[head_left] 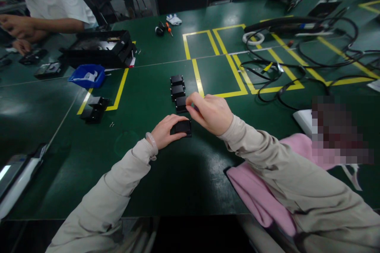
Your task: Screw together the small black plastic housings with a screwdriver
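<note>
My left hand (166, 131) grips a small black box (183, 127) on the green table, thumb along its near side and fingers along the far side. Just above the box's right end is my right hand (211, 111), its thumb and forefinger pinched together. Whatever sits in that pinch is too small to make out. Beyond the held box, a column of similar black boxes (177, 91) stands on the table, the nearest one partly behind my right fingers. Two more black blocks (94, 110) lie to the left, with a few tiny metal screws (112, 124) beside them.
A blue tray (86, 76) and a large black case (97, 49) are at the left, near a co-worker's hands (18, 31). Black cables (282, 67) sprawl over the right side. Pink cloth (261, 193) lies under my right forearm. A screwdriver (169, 28) rests at the back.
</note>
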### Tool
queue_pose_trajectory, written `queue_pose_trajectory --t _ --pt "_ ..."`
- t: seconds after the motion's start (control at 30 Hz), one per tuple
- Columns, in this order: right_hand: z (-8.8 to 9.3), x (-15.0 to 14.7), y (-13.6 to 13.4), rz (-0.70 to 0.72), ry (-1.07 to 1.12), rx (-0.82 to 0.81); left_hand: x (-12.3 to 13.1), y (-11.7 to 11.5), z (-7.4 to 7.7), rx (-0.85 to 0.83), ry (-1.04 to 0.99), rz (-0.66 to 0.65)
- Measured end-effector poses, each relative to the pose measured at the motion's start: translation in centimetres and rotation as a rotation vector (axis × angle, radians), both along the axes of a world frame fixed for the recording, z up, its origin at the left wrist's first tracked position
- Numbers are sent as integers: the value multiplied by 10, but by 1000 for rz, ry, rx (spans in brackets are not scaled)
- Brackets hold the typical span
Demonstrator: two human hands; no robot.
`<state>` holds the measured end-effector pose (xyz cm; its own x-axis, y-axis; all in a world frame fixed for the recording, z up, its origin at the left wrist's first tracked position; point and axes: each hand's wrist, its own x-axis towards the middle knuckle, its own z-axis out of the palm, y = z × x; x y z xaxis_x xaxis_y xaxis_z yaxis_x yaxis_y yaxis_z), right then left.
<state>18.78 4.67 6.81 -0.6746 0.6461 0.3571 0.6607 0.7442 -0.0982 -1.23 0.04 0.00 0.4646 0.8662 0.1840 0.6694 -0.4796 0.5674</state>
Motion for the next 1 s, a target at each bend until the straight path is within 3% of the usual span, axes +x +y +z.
queue_pose_trajectory --t 0.47,1.0 --pt "3 0 0 -19 55 -27 1 -1 2 -26 13 17" --pt "3 0 -1 70 17 4 0 0 0 -4 16 11"
